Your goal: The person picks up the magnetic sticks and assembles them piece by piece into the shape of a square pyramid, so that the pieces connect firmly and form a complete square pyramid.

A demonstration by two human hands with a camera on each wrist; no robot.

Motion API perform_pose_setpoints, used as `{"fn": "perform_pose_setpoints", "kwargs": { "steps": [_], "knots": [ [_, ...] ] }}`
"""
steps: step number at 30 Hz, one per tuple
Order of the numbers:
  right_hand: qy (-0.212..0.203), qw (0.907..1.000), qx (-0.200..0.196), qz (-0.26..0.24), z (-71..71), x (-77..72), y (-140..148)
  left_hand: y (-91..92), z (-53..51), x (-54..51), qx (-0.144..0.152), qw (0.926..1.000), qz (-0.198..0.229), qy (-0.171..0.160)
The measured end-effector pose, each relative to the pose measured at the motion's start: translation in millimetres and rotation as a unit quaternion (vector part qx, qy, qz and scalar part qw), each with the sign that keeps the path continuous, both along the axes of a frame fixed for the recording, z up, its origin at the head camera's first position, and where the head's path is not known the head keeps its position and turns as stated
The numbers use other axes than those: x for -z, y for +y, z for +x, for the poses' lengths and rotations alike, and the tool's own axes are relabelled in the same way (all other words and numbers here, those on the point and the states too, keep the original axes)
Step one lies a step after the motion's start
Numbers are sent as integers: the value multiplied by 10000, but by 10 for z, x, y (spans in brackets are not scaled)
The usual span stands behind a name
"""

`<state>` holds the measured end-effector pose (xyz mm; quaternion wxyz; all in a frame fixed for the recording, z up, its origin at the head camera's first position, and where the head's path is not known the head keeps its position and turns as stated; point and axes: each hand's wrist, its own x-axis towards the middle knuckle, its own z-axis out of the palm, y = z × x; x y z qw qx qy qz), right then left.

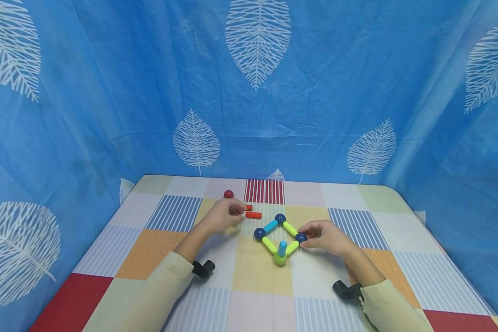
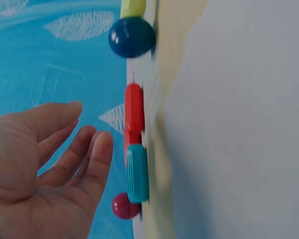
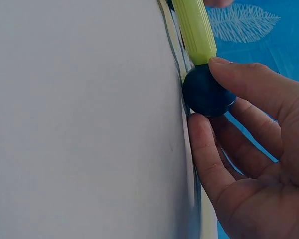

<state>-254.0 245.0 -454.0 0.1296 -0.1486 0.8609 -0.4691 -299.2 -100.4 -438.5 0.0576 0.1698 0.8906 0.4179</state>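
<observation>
A four-sided ring of rods and balls lies on the cloth in the head view. Its right corner is a dark blue ball [image 1: 301,238] [image 3: 208,92], pinched between the thumb and fingers of my right hand [image 1: 325,236]. Lime rods [image 1: 290,228] and one light blue rod [image 1: 270,226] join the corners. On the green ball [image 1: 280,259] at the near corner stands a blue rod [image 1: 282,248]. My left hand [image 1: 226,216] hovers, fingers apart and holding nothing, close to red rods [image 1: 253,215]. A teal rod [image 2: 137,173], seen in the left wrist view, is hidden by that hand from above.
Behind the left hand sits a red ball [image 1: 228,194]. The table wears a patchwork cloth [image 1: 261,309], and blue curtains [image 1: 315,92] with white leaf prints enclose its back and sides.
</observation>
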Motion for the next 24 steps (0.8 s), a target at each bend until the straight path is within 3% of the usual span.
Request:
{"fn": "perform_pose_setpoints", "kwargs": {
  "steps": [6,13,24],
  "knots": [
    [14,10000,50,84,-15,9,10,-85,-42,21,-160,9999,33,57],
    [-1,9999,47,103,-20,10,11,-127,-118,32,-88,9996,-181,174],
    [-69,9998,90,141,-32,19,13,-88,-254,76,-21,9978,-661,-7]
  ]
}}
